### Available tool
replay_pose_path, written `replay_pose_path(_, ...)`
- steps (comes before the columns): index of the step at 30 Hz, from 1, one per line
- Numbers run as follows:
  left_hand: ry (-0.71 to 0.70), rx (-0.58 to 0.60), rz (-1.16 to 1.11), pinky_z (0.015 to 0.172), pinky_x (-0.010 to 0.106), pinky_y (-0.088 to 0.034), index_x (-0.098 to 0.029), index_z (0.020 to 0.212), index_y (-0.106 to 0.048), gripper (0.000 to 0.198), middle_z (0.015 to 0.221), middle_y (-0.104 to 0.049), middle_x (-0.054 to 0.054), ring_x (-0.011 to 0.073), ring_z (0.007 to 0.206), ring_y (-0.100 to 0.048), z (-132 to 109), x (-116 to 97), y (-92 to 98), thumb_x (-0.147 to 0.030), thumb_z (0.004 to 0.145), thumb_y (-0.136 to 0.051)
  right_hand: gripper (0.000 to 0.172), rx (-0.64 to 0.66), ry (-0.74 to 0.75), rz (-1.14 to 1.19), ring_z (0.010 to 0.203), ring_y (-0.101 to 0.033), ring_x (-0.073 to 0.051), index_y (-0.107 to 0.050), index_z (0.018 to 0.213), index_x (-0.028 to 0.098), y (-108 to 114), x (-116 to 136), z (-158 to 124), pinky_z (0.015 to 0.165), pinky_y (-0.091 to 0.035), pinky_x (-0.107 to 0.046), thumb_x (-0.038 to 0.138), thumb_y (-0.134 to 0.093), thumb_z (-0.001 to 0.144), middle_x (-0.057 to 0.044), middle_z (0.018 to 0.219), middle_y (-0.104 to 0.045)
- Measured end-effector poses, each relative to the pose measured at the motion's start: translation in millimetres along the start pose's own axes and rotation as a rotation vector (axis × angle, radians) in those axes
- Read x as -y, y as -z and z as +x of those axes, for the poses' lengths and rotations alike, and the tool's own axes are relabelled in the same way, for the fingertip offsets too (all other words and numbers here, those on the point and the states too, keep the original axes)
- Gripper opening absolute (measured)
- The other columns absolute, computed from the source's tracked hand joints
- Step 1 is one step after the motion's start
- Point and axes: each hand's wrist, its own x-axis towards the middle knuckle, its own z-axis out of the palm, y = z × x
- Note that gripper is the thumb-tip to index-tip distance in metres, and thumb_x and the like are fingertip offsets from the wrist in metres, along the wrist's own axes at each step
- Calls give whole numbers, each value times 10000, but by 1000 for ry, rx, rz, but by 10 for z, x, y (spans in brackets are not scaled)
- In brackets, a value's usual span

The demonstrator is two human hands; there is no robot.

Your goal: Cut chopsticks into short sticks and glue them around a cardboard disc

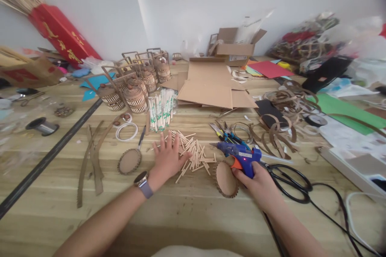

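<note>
My left hand (pixel 169 156), with a watch (pixel 141 180) on its wrist, lies spread at the left side of a loose pile of short wooden sticks (pixel 196 154). In my right hand (pixel 261 180) is a blue hot glue gun (pixel 241 154) with an orange trigger and a small red light, its nozzle pointing left. A clear glue stick (pixel 277 158) pokes out of its back. Just below the gun, a round cardboard piece with a ridged rim (pixel 226 178) stands tilted near my right fingers. A similar round piece (pixel 129 161) lies flat left of my left hand.
Several small lidded baskets (pixel 135 98) with tall handles stand at the back left. Behind the sticks lie packaged sticks (pixel 163 108) and cardboard sheets (pixel 208 82). Black scissors (pixel 291 182), pliers (pixel 226 132), curled brown strips (pixel 277 124) and a cable (pixel 331 209) crowd the right side.
</note>
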Motion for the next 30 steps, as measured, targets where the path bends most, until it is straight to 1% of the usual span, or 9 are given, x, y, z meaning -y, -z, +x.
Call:
replay_pose_path(3, -51, -14, -47, 1067, 680, -179, -102, 1498, -187, 839, 1534, -217, 265, 443, 1422, -124, 27, 78, -58, -671, 888, -285, 261, 18, 5, -27, 530, -524, -189, -488, 599, 235, -21, -26, -1, 500, -403, -290, 479, -554, 664, -9, 545, -589)
replay_pose_path(6, -227, 9, -163, 1113, 565, -225, -77, 1497, -140, 835, 1539, -192, 273, 368, 1442, -125, 28, 32, -30, -647, 905, -287, 258, 59, -8, 0, 567, -554, -199, -546, 688, 215, -40, -64, 7, 531, -424, -297, 472, -549, 672, -15, 598, -625)
replay_pose_path(8, -307, 52, -207, 1127, 543, -218, -76, 1500, -123, 841, 1556, -140, 261, 352, 1450, -85, -4, -35, 23, -648, 905, -285, 263, 62, -18, 16, 574, -554, -198, -554, 722, 212, -42, -76, 14, 542, -426, -298, 469, -556, 665, -10, 616, -628)
replay_pose_path(10, -319, 94, -176, 1100, 643, -172, -116, 1504, -154, 867, 1567, -121, 239, 410, 1440, -49, -62, -112, 71, -681, 872, -337, 266, 34, -38, 6, 559, -537, -192, -530, 695, 221, -37, -78, 21, 534, -412, -296, 480, -565, 648, -1, 594, -603)
replay_pose_path(13, -346, 131, -111, 1009, 772, -140, -245, 1502, -197, 923, 1583, -126, 176, 490, 1415, -40, -155, -220, 88, -735, 773, -480, 279, -5, -60, -13, 550, -517, -184, -508, 662, 227, -21, -79, 36, 530, -397, -295, 497, -574, 636, 9, 569, -574)
replay_pose_path(17, -343, 114, -70, 994, 790, -120, -276, 1491, -235, 942, 1587, -125, 160, 499, 1410, -51, -208, -310, 37, -742, 730, -536, 274, -25, -86, 9, 511, -484, -163, -519, 658, 223, -1, -110, 66, 502, -373, -282, 482, -598, 618, 28, 539, -550)
replay_pose_path(23, -357, 67, -88, 1002, 783, -111, -242, 1476, -284, 793, 1567, -187, 188, 489, 1411, -78, -192, -375, 1, -676, 833, -450, 279, -52, -117, 84, 551, -509, -164, -564, 750, 207, 32, -193, 99, 541, -391, -284, 462, -626, 656, 30, 573, -577)
replay_pose_path(25, -420, 54, -104, 1014, 775, -96, -257, 1466, -307, 712, 1566, -203, 172, 477, 1417, -69, -185, -398, 6, -630, 872, -428, 288, -64, -127, 82, 560, -507, -166, -565, 769, 203, 40, -201, 100, 548, -392, -287, 464, -624, 660, 29, 585, -574)
replay_pose_path(30, -772, 85, -144, 1086, 709, -51, -324, 1400, -418, 553, 1559, -275, 62, 394, 1445, -59, -163, -420, -4, -594, 922, -350, 296, -63, -110, 58, 551, -497, -168, -554, 740, 204, 46, -153, 89, 538, -390, -289, 478, -608, 641, 33, 571, -553)
